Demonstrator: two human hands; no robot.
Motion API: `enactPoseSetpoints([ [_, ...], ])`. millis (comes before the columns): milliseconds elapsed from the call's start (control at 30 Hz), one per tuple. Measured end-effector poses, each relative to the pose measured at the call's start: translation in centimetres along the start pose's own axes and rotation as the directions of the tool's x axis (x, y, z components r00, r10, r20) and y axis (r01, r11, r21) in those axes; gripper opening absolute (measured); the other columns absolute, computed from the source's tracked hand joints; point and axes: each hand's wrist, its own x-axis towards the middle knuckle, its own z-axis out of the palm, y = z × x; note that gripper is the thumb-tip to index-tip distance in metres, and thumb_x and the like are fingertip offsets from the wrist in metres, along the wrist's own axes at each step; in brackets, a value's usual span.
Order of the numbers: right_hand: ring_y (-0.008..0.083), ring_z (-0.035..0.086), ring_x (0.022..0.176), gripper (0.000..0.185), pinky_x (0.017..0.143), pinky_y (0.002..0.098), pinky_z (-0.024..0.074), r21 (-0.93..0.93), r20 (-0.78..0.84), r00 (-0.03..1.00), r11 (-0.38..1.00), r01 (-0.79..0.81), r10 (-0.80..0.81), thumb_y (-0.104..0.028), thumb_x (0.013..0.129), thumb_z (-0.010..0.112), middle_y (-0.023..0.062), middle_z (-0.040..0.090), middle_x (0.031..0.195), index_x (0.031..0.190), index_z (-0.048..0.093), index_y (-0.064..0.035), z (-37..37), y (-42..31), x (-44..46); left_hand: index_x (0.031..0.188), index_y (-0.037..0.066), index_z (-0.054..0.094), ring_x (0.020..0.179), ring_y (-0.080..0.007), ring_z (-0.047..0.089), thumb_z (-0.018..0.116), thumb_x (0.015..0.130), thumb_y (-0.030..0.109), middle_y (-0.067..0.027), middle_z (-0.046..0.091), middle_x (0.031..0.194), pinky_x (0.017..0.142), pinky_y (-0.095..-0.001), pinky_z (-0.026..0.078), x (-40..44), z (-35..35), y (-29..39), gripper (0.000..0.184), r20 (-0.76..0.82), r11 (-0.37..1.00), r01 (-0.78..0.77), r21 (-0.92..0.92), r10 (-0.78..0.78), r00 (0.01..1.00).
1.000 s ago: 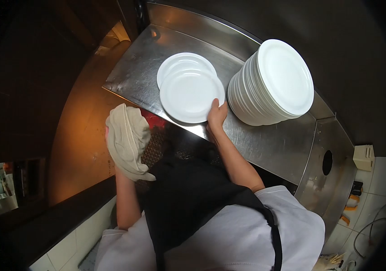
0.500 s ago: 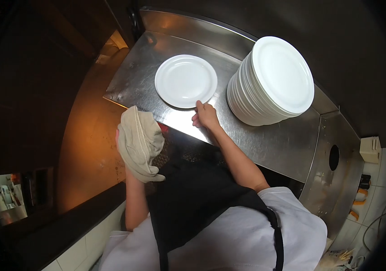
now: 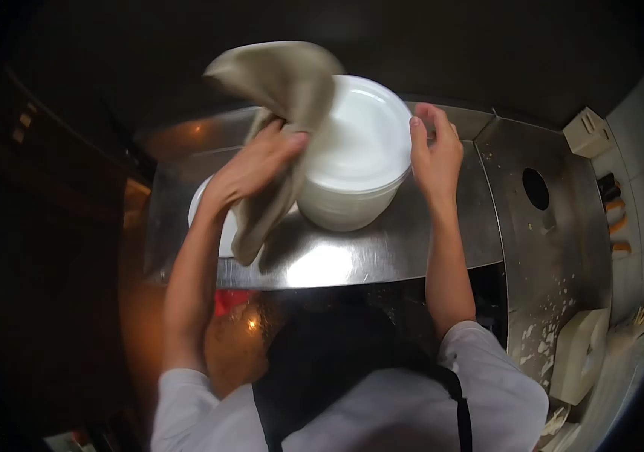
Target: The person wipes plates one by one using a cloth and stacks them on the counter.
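Observation:
A tall stack of white plates (image 3: pixel 363 139) stands on the steel counter. My left hand (image 3: pixel 261 162) grips a beige cloth (image 3: pixel 292 83), which is blurred and hangs both above and below the hand, partly over the left side of the stack. At the stack's right rim is my right hand (image 3: pixel 436 147), its thumb and fingers apart and curved; it holds nothing, and I cannot tell whether the thumb touches the top plate. Behind my left forearm and the cloth, a white plate (image 3: pixel 198 202) lies on the counter, mostly hidden.
The steel counter (image 3: pixel 382 260) runs across in front of me, with a raised back edge. To the right are a steel surface with a round hole (image 3: pixel 536 188), a cream box (image 3: pixel 587 132) and a larger pale container (image 3: pixel 579 354). A red item (image 3: pixel 230 301) shows below the counter edge.
The view has turned toward the stack. My right hand has left the separate plate for the stack's right side. My left hand has brought the cloth up from below the counter edge to the stack's left.

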Motion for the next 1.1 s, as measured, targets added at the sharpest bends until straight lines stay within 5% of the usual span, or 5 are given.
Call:
enactPoseSetpoints([
  [400, 0.0291, 0.061, 0.105, 0.035, 0.090, 0.0358, 0.0452, 0.369, 0.211, 0.886, 0.805, -0.464, 0.413, -0.017, 0.094, 0.045, 0.0204, 0.063, 0.115, 0.123, 0.056, -0.0001, 4.9, 7.9, -1.2, 0.141, -0.004, 0.035, 0.141, -0.0349, 0.022, 0.044, 0.089, 0.043, -0.0248, 0.030, 0.148, 0.115, -0.0445, 0.017, 4.0, 7.5, 7.3, 0.070, 0.071, 0.757, -0.627, 0.181, 0.626, 0.776],
  [633, 0.0422, 0.058, 0.106, 0.038, 0.092, 0.0436, 0.0443, 0.160, 0.122, 0.939, 0.927, -0.339, 0.322, -0.013, 0.093, 0.043, 0.0256, 0.061, 0.113, 0.127, 0.051, 0.0014, 4.7, 4.8, -0.7, 0.144, -0.001, 0.029, 0.144, -0.0328, 0.014, 0.039, 0.092, 0.044, -0.0186, 0.019, 0.154, 0.116, -0.0456, 0.015, 9.8, 3.6, 3.5, 0.069, -0.243, 0.818, -0.070, 0.570, 0.250, 0.937],
  [933, 0.0361, 0.062, 0.093, 0.025, 0.084, 0.0413, 0.0471, 0.190, -0.016, 0.976, 0.959, -0.211, 0.218, -0.016, 0.087, 0.056, 0.0221, 0.063, 0.100, 0.104, 0.058, 0.0012, 5.7, 8.0, 0.7, 0.117, -0.005, 0.057, 0.092, -0.0321, 0.064, 0.045, 0.095, 0.034, -0.0239, 0.062, 0.113, 0.079, -0.0408, 0.051, 0.4, 6.7, 9.5, 0.046, 0.059, 0.971, -0.207, -0.117, 0.215, 0.975],
  [1000, 0.0361, 0.061, 0.092, 0.030, 0.083, 0.0410, 0.0472, -0.013, 0.150, 0.975, 0.987, -0.162, 0.162, -0.021, 0.082, 0.063, 0.0221, 0.063, 0.099, 0.101, 0.057, 0.0013, 4.5, 7.1, 2.3, 0.122, -0.003, 0.054, 0.102, -0.0303, 0.062, 0.040, 0.099, 0.032, -0.0214, 0.059, 0.121, 0.087, -0.0420, 0.050, -3.4, 6.4, 6.1, 0.044, -0.077, 0.351, -0.133, -0.927, 0.169, 0.983],
  [1100, 0.0327, 0.062, 0.088, 0.043, 0.078, 0.0388, 0.0490, -0.144, 0.389, 0.891, 0.970, -0.194, 0.236, -0.029, 0.072, 0.074, 0.0203, 0.063, 0.096, 0.096, 0.056, 0.0017, 3.2, 7.1, 5.1, 0.132, 0.000, 0.046, 0.115, -0.0295, 0.055, 0.032, 0.101, 0.030, -0.0167, 0.055, 0.128, 0.100, -0.0425, 0.044, -8.4, 7.7, 1.2, 0.045, -0.162, -0.417, -0.131, -0.899, 0.041, 0.986],
])
